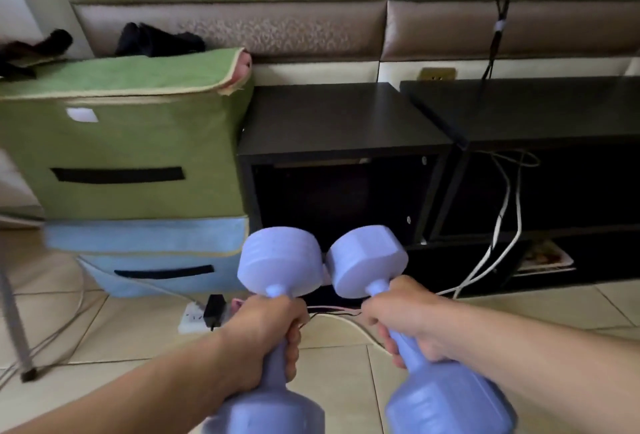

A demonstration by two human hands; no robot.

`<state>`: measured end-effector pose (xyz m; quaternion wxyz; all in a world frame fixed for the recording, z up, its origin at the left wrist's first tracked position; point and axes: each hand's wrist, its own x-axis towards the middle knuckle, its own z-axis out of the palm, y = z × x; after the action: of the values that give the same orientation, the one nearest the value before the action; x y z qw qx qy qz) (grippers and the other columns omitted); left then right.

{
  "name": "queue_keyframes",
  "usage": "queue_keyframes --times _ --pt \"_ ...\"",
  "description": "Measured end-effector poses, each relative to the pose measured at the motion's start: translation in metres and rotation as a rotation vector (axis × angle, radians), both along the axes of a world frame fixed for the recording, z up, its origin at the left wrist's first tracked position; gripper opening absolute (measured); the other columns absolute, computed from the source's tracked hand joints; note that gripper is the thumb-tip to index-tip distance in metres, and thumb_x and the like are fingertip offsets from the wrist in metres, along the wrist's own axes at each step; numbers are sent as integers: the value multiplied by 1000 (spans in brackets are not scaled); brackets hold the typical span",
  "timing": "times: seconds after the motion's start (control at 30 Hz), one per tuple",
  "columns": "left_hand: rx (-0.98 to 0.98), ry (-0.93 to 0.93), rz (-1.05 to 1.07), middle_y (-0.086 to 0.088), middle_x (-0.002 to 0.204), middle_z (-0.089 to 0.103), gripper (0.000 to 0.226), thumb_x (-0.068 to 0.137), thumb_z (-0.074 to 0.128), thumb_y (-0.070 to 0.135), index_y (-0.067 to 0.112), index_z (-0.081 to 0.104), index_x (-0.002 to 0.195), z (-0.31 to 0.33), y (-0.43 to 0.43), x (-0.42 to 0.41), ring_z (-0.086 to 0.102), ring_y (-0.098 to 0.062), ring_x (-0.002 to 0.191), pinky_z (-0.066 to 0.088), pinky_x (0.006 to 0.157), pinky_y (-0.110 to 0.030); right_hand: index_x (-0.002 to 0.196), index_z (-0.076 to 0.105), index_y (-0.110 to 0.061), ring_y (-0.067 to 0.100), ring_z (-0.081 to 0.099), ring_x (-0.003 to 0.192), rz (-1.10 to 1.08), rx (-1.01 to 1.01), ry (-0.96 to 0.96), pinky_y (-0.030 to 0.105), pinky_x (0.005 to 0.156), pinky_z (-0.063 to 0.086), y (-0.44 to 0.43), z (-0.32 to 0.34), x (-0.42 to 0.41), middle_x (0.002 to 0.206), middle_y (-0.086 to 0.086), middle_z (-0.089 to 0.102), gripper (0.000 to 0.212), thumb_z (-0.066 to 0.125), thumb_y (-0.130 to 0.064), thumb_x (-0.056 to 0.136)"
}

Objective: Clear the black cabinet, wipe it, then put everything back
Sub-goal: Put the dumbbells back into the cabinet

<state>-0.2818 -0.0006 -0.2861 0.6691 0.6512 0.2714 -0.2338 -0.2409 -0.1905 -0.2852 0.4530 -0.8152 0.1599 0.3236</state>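
Observation:
The black cabinet (339, 122) stands against the padded wall, its top bare and its front compartment dark and open. I hold two lilac dumbbells in front of it, above the tiled floor. My left hand (263, 333) grips the handle of the left dumbbell (278, 262). My right hand (412, 316) grips the handle of the right dumbbell (365, 260). The far heads of both dumbbells point toward the cabinet's open front and nearly touch each other.
A green fabric box (121, 143) sits on a blue one (149, 253) left of the cabinet. A longer black unit (540, 111) adjoins on the right, with white cables (505, 219) hanging. A power strip (195, 317) and cords lie on the floor.

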Motion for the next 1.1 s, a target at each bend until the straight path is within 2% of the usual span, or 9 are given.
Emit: queue_keyframes --times 0.17,0.37,0.43,0.57,0.63,0.73,0.87,1.0,1.1 --pt "21 -35 -14 -7 50 36 29 86 50 1 11 39 60 18 -14 39 31 -17 35 31 44 -20 90 52 -5 18 41 44 -28 10 -33 24 50 39 -5 31 33 53 6 45 8 55 2 88" --pt "42 -56 37 -5 58 38 20 88 47 6 11 38 71 39 -31 101 33 -19 47 35 46 -23 88 43 -7 19 43 54 -14 44 -52 31 49 40 8 46 85 63 9 43 16 49 1 100" --pt "91 -81 41 -6 63 39 18 90 48 6 11 39 76 42 -34 120 35 -20 52 35 50 -26 102 43 -8 19 46 59 -14 53 -81 30 51 42 12 46 105 72 11 45 9 47 -1 103" --pt "195 -116 59 -8 66 41 18 93 51 7 11 43 78 36 -34 151 38 -21 55 34 52 -28 116 44 -6 22 46 61 -10 23 -109 34 76 52 20 28 141 74 13 47 14 46 -1 103" --pt "211 -95 39 -7 65 38 23 97 47 9 12 41 75 31 -35 166 35 -19 57 32 52 -26 100 46 -2 22 44 60 2 20 -91 34 70 49 23 23 154 73 13 45 4 44 0 103" --pt "223 -72 35 -6 65 36 28 99 42 7 13 40 72 26 -35 187 33 -18 58 31 53 -27 77 41 -3 22 42 62 32 -6 -102 35 71 45 27 15 177 74 12 44 27 40 0 104" --pt "216 -139 80 -5 70 42 28 100 43 7 12 44 73 27 -35 204 39 -15 61 36 53 -25 72 42 -7 22 40 61 66 -13 -141 33 65 43 32 14 196 73 10 43 33 39 2 104" --pt "144 -186 140 -6 70 43 30 103 45 17 13 45 73 18 -35 216 40 -14 61 35 53 -23 72 42 -10 19 36 61 77 -14 -119 27 56 36 37 4 208 74 9 40 38 33 -9 109" --pt "131 -231 150 -7 69 39 33 100 47 24 13 40 70 9 -38 228 39 -14 54 35 49 -21 72 44 -9 21 38 62 103 0 -79 31 62 37 35 -3 219 74 10 43 37 34 -9 109"
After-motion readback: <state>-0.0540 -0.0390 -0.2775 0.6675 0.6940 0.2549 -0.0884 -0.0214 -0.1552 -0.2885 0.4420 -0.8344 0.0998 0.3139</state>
